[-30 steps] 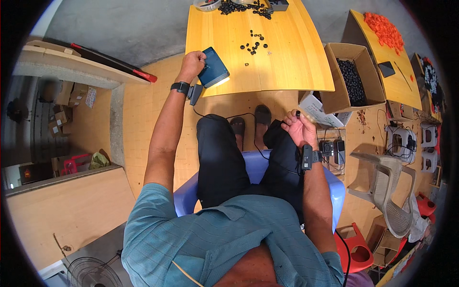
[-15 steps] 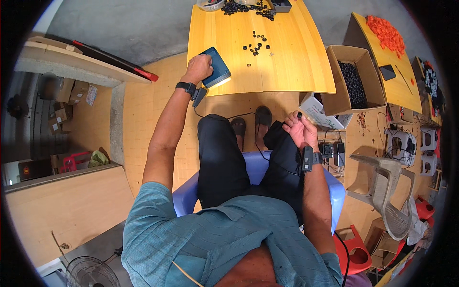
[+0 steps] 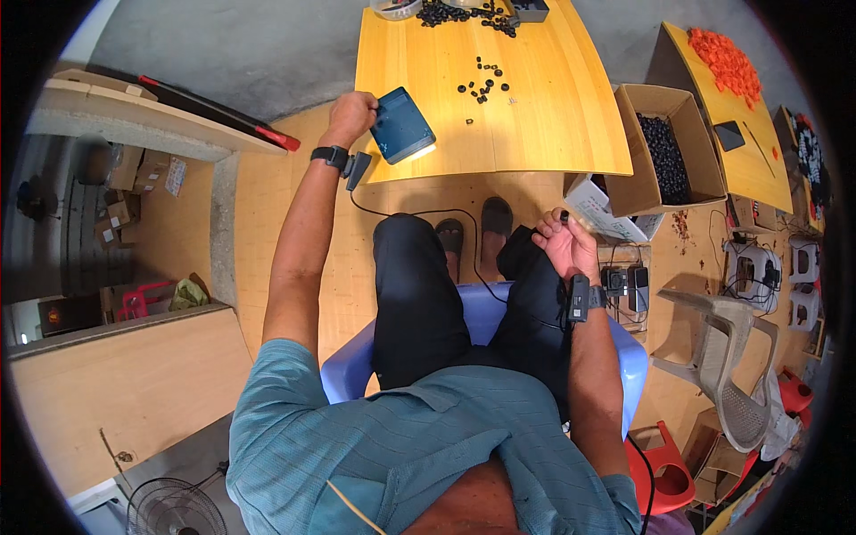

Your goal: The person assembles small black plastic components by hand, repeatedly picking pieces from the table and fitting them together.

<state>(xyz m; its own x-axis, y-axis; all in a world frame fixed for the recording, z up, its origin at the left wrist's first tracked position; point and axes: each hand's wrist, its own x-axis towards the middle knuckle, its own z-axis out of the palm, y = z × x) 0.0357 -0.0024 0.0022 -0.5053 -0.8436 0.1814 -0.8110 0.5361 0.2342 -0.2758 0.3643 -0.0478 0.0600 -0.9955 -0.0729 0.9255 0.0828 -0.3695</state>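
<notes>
Your left hand (image 3: 354, 116) is curling at the left edge of a dark blue tray (image 3: 406, 127); whether it is gripping anything, I cannot tell. Your right hand (image 3: 568, 242) is pinching a small black piece (image 3: 563, 217). The tray is resting on the yellow wooden table (image 3: 553, 134), near loose black pieces (image 3: 506, 87). A cardboard box (image 3: 635, 169) is standing rightward. The upper edge is cutting off a clear bowl (image 3: 397, 10).

One teal tray (image 3: 403, 125), two wrist straps (image 3: 330, 157) — two sandals (image 3: 497, 214), one fan (image 3: 178, 508)
</notes>
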